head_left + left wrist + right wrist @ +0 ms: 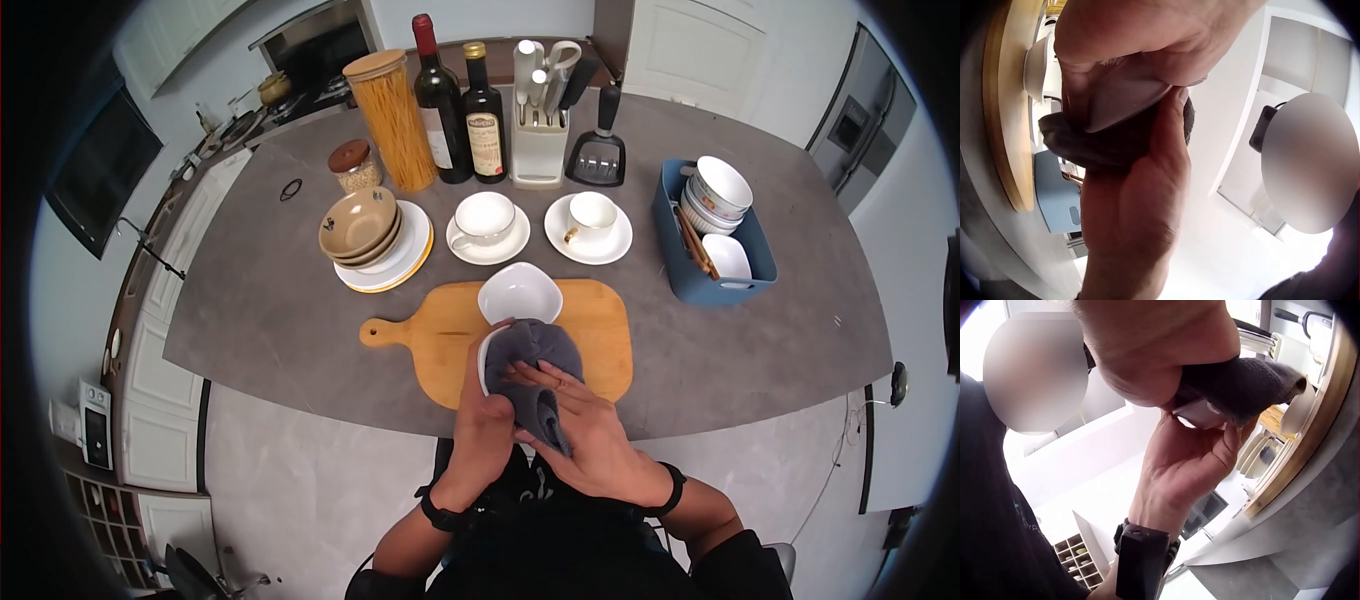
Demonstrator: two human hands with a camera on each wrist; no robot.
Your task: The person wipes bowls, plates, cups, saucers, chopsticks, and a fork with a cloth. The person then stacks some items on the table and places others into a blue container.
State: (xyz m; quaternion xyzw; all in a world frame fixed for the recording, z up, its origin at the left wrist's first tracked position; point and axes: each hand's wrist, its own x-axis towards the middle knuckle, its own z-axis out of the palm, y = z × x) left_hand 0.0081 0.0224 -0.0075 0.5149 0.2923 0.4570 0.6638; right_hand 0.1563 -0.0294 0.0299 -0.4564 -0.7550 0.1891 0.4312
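Over the front edge of the wooden cutting board (460,350), my left hand (485,430) grips a white bowl (1125,97) by its side, and a strip of its rim shows in the head view. A dark grey cloth (530,345) covers most of this bowl. My right hand (600,445) holds the cloth against it, fingers laid across the fabric and thumb at the near side. Another white bowl (520,292), squarish, stands on the board just beyond the hands.
Stacked brown bowls on plates (360,225) stand left, with two cups on saucers (487,222) at centre. A blue bin (715,290) of dishes is at right. Behind stand a pasta jar (395,125), two bottles (440,110), a knife block (540,155) and a black spatula (598,160).
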